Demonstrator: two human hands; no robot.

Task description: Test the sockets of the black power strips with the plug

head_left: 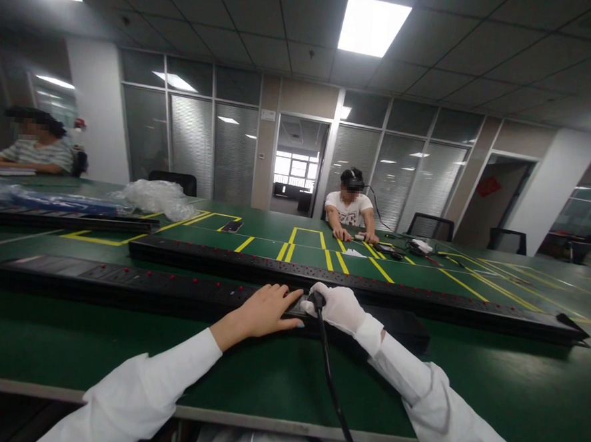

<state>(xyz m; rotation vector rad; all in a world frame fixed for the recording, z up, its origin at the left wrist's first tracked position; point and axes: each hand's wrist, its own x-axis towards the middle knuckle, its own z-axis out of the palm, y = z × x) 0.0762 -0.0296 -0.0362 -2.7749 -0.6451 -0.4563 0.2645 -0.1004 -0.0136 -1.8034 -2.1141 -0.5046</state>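
Note:
A long black power strip with red switches lies lengthwise on the green table in front of me. My bare left hand rests flat on top of it, fingers stretched out. Beside it, my white-gloved right hand grips a black plug at the strip's face. Whether the plug's pins sit in a socket is hidden. From the plug a black cable runs down over the table's front edge. A second black power strip lies just behind the first, roughly parallel.
Yellow tape marks areas on the green table. Crumpled clear plastic lies at back left, near a phone. Across the table, a person handles small items beside cables. Another person sits far left.

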